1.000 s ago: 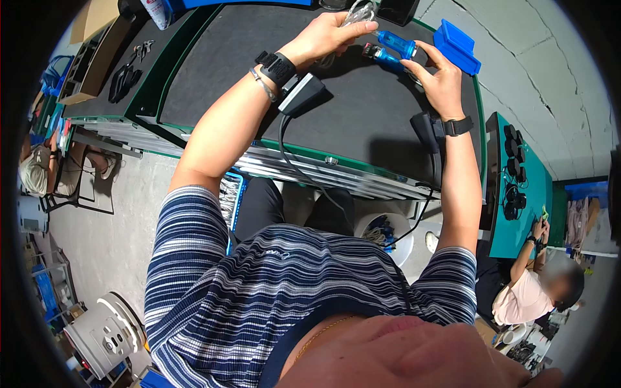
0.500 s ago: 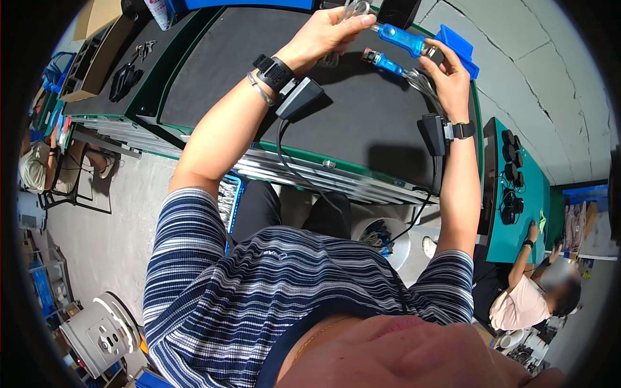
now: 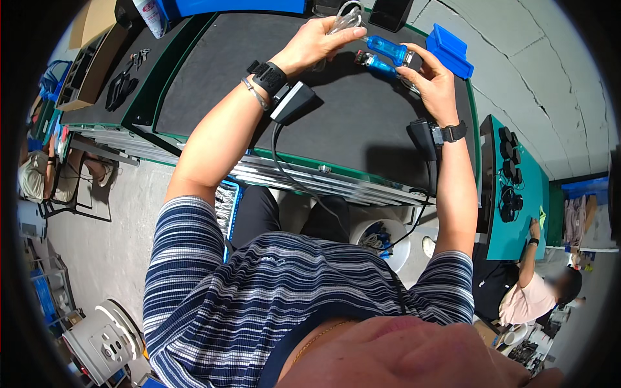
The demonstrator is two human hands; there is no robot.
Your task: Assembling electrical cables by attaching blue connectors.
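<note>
Over the far part of the dark work mat [image 3: 259, 71], my left hand [image 3: 314, 44] is closed on a coiled clear-grey cable [image 3: 348, 21]. My right hand [image 3: 435, 84] pinches the dark end of a translucent blue cable connector [image 3: 386, 48] between thumb and fingers. This connector's narrow end points toward my left thumb. Just below it, a second blue connector [image 3: 377, 64] with a metal end lies close to the mat; I cannot tell whether it touches it. Its cable runs behind my right fingers. Each wrist wears a black strap with a small dark box.
A blue bin [image 3: 447, 52] and a black upright object [image 3: 390, 14] stand at the far right edge. On the left are a spray can [image 3: 150, 16], a cardboard box [image 3: 90, 64] and dark tools. A white bucket [image 3: 394, 242] stands below the bench. A person [image 3: 530, 294] works at the right.
Both hands have shifted slightly left along with the cable and connectors. My right fingers now grip the upper connector's end with the end turned more toward me.
</note>
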